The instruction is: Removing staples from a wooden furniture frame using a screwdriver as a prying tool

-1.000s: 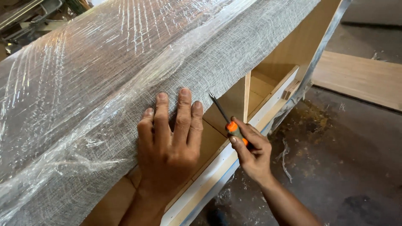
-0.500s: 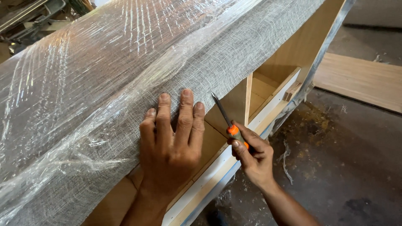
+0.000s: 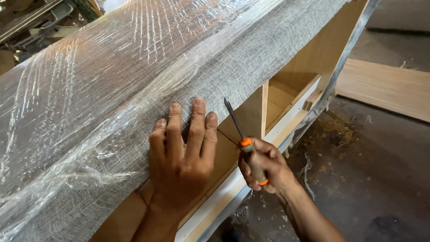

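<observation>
Grey woven fabric (image 3: 251,58) under clear stretch wrap (image 3: 89,89) covered the biggest thing in view, a furniture piece lying on its side, running up and away from both hands. Wrap was wrinkled and bunched to the left of the left hand. Below the fabric edge sat the wooden frame (image 3: 322,49): plywood panels, an upright divider (image 3: 264,107) just above the right hand, open compartments beyond it. Pale front rail (image 3: 215,206) ran diagonally between the two wrists.

Concrete floor (image 3: 371,179) to the right of the right hand, dusty, with sawdust and scraps of film. Loose wooden board (image 3: 385,85) lay flat on it, well apart from the hands, upper right.

Left hand (image 3: 181,161) was flat, fingers spread slightly apart, palm down on the fabric edge, fingertips on the grey cloth, heel over the frame opening. Held nothing.

Right hand (image 3: 264,168) was clenched around a screwdriver (image 3: 244,136), orange collar and greyish handle, shaft pointing up-left. Tip sat just beside the left little finger, near the fabric edge; contact with the fabric not discernible.
</observation>
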